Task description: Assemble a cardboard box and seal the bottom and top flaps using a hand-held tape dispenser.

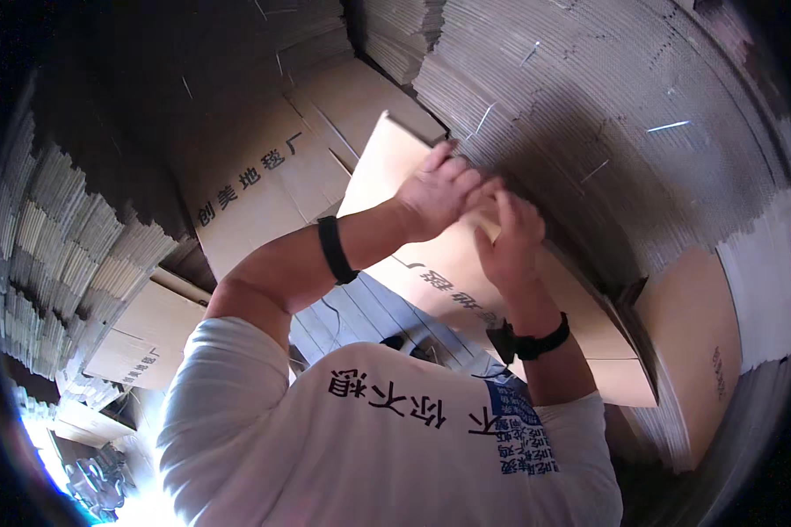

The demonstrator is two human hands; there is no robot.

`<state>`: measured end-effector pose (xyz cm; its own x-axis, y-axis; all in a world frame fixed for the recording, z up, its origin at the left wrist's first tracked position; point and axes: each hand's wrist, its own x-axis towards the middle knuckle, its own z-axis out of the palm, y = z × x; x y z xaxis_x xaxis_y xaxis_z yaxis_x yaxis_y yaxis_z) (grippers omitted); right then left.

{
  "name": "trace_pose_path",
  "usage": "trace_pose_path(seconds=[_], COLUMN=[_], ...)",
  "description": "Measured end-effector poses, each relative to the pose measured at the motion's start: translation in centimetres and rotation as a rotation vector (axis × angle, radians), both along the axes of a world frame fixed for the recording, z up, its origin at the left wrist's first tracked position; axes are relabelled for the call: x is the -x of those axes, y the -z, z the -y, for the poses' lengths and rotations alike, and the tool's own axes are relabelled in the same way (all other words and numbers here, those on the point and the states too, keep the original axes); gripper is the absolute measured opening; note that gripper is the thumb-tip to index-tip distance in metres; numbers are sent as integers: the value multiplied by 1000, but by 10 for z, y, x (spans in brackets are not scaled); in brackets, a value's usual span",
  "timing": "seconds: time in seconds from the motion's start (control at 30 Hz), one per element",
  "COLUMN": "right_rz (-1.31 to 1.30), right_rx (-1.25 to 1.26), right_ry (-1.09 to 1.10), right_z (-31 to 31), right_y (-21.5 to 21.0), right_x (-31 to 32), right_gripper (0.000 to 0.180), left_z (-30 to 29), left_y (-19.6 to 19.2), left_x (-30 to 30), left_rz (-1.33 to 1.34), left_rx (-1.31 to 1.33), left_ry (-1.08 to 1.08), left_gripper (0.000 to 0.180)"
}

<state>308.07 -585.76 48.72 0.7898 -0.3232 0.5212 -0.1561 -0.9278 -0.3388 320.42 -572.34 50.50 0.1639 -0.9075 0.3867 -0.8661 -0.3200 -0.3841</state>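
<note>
A flattened cardboard box (387, 167), tan with dark printing, stands tilted in front of my body. My left hand (439, 195) lies across its far upper edge, fingers curled over the edge. Close beside it, nearly touching, my right hand (511, 233) is on the same edge; its fingers bend over it and the thumb stays on the near face. Slight motion blur softens both hands' fingertips. The far side of the box is hidden. I wear a black band (335, 250) on my left forearm and a dark watch (532, 338) on my right wrist.
Tall stacks of flattened cardboard (589, 114) rise ahead and to the right, with more stacks (70, 228) at left. A large printed carton sheet (255, 211) lies beyond my left arm. Other cardboard sheets (690, 342) lean at right. Grey flooring (373, 316) shows below.
</note>
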Motion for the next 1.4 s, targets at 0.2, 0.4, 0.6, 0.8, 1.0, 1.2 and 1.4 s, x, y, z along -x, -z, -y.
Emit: trace_pose_path(seconds=[0.2, 0.4, 0.6, 0.8, 1.0, 1.2, 1.4], right_rz=[-290, -698, -775, -862, -766, -822, -882], right_rx=[165, -153, -111, 69, 48, 115, 161], right_ry=[-70, 136, -72, -84, -243, -365, -509], right_z=[73, 153, 167, 139, 36, 36, -58], right_y=[32, 130, 103, 85, 114, 123, 143], right_x=[113, 245, 220, 178, 103, 154, 154], right_gripper=[92, 75, 48, 46, 47, 48, 49], left_z=[-66, -92, -134, -244, -378, -449, -427], left_y=[44, 61, 36, 10, 54, 163, 230], left_x=[-18, 11, 35, 73, 153, 251, 284], left_rz=[-225, -152, -136, -239, -374, -882, -1382], left_rx=[64, 98, 230, 565, 477, 332, 101], left_ry=[-57, -198, -198, -675, -1338, -1968, -1639], left_gripper=[48, 32, 30, 62, 61, 67, 62])
